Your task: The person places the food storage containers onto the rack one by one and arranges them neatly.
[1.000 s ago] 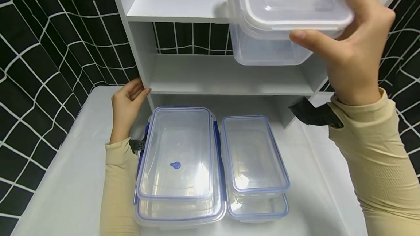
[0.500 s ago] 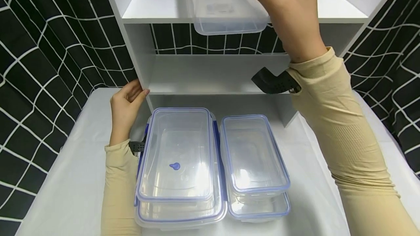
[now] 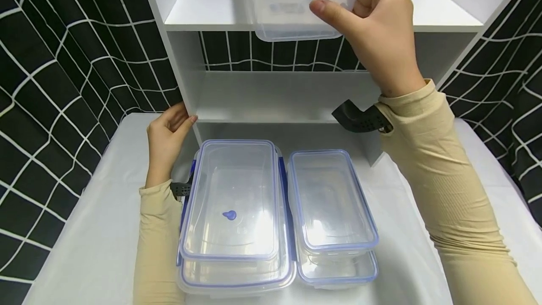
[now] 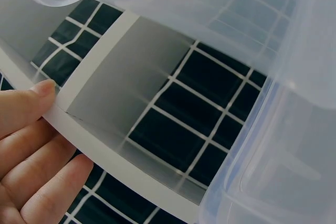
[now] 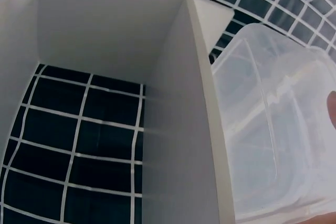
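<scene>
My right hand (image 3: pixel 383 36) holds a clear plastic food container (image 3: pixel 288 13) by its right side, with the thumb on the front wall. The container is at the top board (image 3: pixel 211 8) of a white shelf unit; its lower front reaches past the board's front edge, and its top is cut off in the head view. Seen from the right wrist, the container (image 5: pixel 268 129) lies beside the board edge (image 5: pixel 210 108). My left hand (image 3: pixel 167 138) grips the unit's left side panel (image 4: pixel 115 156), thumb at the front edge and fingers on the outer side.
Two stacks of clear lidded containers stand before the unit: a larger stack (image 3: pixel 230 178) on the left and a smaller one (image 3: pixel 334 196) on the right. A white cloth (image 3: pixel 97 229) covers the table. Black cloth with white grid lines (image 3: pixel 63 84) hangs around.
The right hand has carried the container left and away from me to the top board. Its thumb has since slid down from the lid onto the front wall. The left hand stays put.
</scene>
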`<state>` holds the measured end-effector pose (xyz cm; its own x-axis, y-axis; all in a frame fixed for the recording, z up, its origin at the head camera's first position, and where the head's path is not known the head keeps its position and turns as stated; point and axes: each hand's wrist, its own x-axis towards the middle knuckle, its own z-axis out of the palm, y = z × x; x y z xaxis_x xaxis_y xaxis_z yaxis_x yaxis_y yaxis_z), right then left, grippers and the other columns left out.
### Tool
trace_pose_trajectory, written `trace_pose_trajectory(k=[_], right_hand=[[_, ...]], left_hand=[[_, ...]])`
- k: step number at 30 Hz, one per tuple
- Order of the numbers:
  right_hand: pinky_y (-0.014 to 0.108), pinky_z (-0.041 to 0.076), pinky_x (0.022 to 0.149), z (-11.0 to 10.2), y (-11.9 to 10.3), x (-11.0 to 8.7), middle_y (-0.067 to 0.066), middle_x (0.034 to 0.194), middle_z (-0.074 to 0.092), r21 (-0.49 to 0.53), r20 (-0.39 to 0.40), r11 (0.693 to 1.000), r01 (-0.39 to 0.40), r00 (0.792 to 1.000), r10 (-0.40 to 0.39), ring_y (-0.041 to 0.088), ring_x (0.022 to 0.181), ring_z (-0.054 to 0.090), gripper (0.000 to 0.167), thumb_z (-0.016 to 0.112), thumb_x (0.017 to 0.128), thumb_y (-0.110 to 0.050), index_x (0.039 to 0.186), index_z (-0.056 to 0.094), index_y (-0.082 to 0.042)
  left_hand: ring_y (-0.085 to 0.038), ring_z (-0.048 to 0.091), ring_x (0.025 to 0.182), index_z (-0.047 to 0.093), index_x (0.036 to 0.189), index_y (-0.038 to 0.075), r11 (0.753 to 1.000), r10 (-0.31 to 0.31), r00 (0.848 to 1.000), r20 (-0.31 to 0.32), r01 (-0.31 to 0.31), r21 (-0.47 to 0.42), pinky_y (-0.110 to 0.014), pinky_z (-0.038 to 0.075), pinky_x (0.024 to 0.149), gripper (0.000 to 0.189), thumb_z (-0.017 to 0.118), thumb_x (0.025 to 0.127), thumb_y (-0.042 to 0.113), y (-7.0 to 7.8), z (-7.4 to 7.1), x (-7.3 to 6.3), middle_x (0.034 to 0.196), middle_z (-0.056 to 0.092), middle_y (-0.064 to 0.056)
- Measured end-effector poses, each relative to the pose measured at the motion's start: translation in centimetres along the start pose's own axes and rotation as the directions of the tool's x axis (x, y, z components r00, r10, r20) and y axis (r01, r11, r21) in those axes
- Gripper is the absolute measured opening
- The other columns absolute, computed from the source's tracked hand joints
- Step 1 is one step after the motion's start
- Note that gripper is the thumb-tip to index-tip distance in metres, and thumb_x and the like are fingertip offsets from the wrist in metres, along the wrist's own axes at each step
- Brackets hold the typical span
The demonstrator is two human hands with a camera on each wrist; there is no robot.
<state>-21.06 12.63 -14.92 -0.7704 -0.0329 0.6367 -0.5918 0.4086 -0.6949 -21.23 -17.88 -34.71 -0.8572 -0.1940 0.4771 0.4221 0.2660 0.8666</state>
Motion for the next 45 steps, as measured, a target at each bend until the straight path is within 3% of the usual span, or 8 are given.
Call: trace_pose_trajectory(k=[4,7,10,12,15,32,45], right_hand=[[0.016,0.040,0.062,0.8,-0.4,0.0,-0.002,0.079,0.065,0.095,0.043,0.995,-0.008,0.999,0.004,0.008,0.065,0.052,0.032,0.079,0.077,-0.014,0.105,0.065,-0.007],[0.013,0.044,0.068,1.6,-0.8,0.0,0.000,0.085,0.067,0.120,0.053,0.993,-0.003,0.999,-0.003,0.008,0.069,0.056,0.036,0.080,0.076,-0.012,0.108,0.065,-0.004],[0.014,0.049,0.083,2.4,-1.1,0.2,0.005,0.099,0.069,0.139,0.065,0.990,0.012,0.998,-0.022,0.006,0.087,0.063,0.041,0.080,0.076,-0.010,0.113,0.064,-0.002],[0.022,0.050,0.091,2.9,-1.3,0.3,0.008,0.112,0.066,0.163,0.077,0.987,0.014,0.997,-0.027,0.008,0.105,0.061,0.047,0.079,0.075,-0.008,0.118,0.062,0.000],[0.023,0.048,0.095,3.7,-1.5,0.4,0.010,0.118,0.064,0.171,0.084,0.985,0.016,0.996,-0.031,0.009,0.114,0.057,0.050,0.080,0.075,-0.007,0.121,0.060,0.001],[0.020,0.045,0.097,6.7,-2.4,1.3,0.006,0.125,0.061,0.108,0.120,0.994,0.036,0.992,-0.049,0.005,0.119,0.052,0.056,0.080,0.076,-0.013,0.125,0.056,0.001],[0.016,0.047,0.093,8.0,-2.8,1.6,0.000,0.124,0.062,-0.065,0.095,0.996,0.064,0.994,-0.058,-0.002,0.118,0.050,0.061,0.081,0.075,-0.031,0.124,0.057,-0.004]], left_hand=[[-0.029,0.060,0.109,0.061,0.117,-0.011,1.000,0.006,1.000,-0.005,-0.006,-0.003,-0.022,0.051,0.089,0.033,0.067,0.086,0.000,-0.1,-0.1,-0.1,0.114,0.063,-0.022],[-0.029,0.060,0.109,0.060,0.117,-0.011,1.000,0.006,1.000,-0.009,-0.006,-0.003,-0.022,0.051,0.089,0.033,0.067,0.086,0.000,-0.1,-0.2,-0.2,0.114,0.063,-0.022],[-0.029,0.060,0.109,0.060,0.117,-0.011,1.000,0.002,1.000,-0.010,-0.002,-0.003,-0.022,0.051,0.089,0.033,0.067,0.086,0.000,-0.2,-0.3,-0.2,0.114,0.063,-0.023],[-0.030,0.060,0.109,0.060,0.117,-0.011,1.000,0.003,1.000,-0.011,-0.003,-0.004,-0.022,0.051,0.089,0.033,0.067,0.086,-0.001,-0.2,-0.3,-0.2,0.115,0.063,-0.023],[-0.030,0.060,0.109,0.060,0.117,-0.011,1.000,0.004,1.000,-0.007,-0.004,-0.007,-0.022,0.051,0.089,0.033,0.067,0.086,-0.001,-0.3,-0.3,-0.3,0.115,0.063,-0.023],[-0.030,0.060,0.110,0.059,0.118,-0.012,0.998,0.007,1.000,0.004,-0.006,-0.055,-0.023,0.052,0.088,0.033,0.065,0.086,-0.005,-0.4,0.0,-0.2,0.116,0.062,-0.024],[-0.031,0.060,0.109,0.058,0.119,-0.012,1.000,0.005,1.000,0.014,-0.005,-0.018,-0.023,0.052,0.088,0.034,0.065,0.086,-0.004,-0.3,-0.1,0.1,0.117,0.061,-0.024]])
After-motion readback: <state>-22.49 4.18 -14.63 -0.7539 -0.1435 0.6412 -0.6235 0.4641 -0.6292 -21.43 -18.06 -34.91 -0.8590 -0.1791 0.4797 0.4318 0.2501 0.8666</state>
